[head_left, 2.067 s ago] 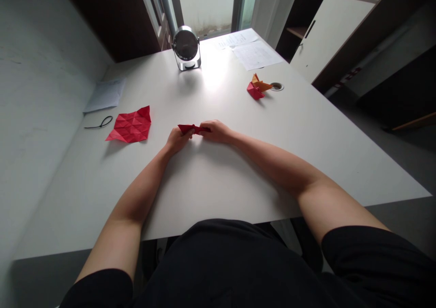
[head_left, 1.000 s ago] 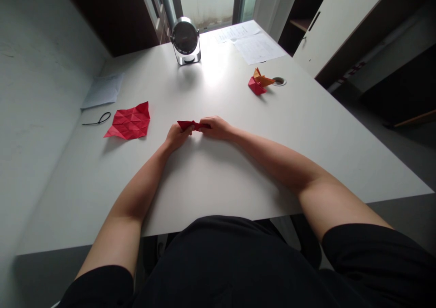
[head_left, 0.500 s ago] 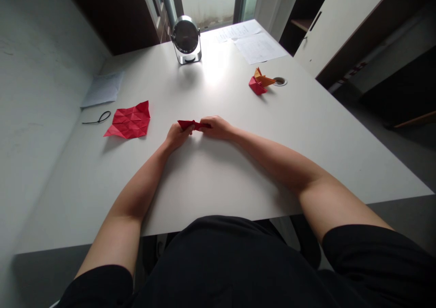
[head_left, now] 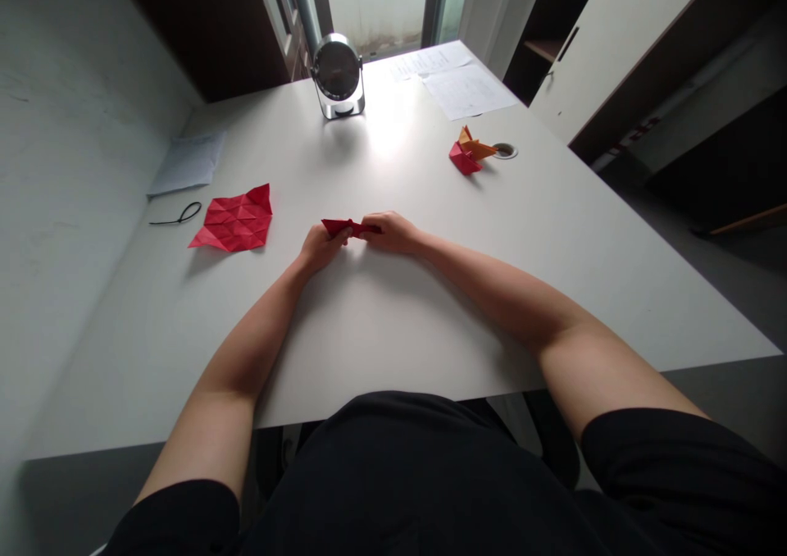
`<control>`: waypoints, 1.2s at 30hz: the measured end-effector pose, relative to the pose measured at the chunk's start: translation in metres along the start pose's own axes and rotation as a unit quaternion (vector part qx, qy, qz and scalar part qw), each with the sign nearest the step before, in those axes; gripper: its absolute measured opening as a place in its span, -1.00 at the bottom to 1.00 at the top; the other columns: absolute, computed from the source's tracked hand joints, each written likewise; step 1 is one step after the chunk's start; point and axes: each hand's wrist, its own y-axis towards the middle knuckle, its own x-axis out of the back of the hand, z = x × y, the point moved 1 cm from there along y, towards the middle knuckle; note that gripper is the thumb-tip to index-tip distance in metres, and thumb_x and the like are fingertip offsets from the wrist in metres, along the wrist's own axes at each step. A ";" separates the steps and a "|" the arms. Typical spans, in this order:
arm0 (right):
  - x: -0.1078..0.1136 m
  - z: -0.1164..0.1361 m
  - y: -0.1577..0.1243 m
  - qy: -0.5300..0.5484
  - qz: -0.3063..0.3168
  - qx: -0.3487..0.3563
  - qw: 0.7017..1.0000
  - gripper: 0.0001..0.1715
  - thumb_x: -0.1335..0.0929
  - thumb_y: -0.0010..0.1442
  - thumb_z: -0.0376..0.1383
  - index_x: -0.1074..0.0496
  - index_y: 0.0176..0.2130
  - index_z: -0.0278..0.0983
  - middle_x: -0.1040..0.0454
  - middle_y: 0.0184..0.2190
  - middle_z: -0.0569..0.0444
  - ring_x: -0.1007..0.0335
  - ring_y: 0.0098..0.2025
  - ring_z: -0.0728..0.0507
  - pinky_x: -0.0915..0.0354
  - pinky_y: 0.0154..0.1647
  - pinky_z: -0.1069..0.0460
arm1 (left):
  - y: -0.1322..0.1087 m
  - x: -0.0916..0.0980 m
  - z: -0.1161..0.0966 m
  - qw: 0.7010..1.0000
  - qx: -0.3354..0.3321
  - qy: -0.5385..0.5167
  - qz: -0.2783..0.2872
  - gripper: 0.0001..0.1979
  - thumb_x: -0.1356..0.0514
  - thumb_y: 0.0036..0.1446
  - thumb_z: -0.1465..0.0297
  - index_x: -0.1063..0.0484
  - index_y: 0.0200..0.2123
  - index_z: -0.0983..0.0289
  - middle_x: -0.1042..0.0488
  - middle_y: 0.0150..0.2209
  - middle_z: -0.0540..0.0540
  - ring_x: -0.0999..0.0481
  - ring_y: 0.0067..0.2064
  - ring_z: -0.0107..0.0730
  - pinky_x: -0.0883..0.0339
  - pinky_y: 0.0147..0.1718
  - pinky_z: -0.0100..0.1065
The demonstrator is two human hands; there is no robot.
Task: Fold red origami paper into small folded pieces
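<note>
Head view: white table (head_left: 393,326) stands beside wall (head_left: 55,179), under handheld red paper (head_left: 357,229).

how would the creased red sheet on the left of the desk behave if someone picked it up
The creased red sheet is probably very light, as it looks like thin paper. It would likely bend along its many fold lines rather than stay flat. With its shadow suggesting the near edge stands off the surface, it may hold some shape instead of hanging fully limp.
</note>
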 end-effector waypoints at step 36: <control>0.002 0.004 0.000 0.007 0.003 -0.008 1.000 -0.61 -0.29 0.24 -0.06 -0.27 -0.47 -0.29 -0.25 -0.48 0.14 -0.01 -0.43 0.01 0.04 -0.37 0.07 | 0.002 -0.001 0.003 1.000 -0.010 0.007 0.000 -0.58 -0.11 0.21 0.10 -0.50 -0.48 0.30 -0.51 -0.50 0.04 -0.43 -0.43 -0.40 -0.25 -0.37 -0.38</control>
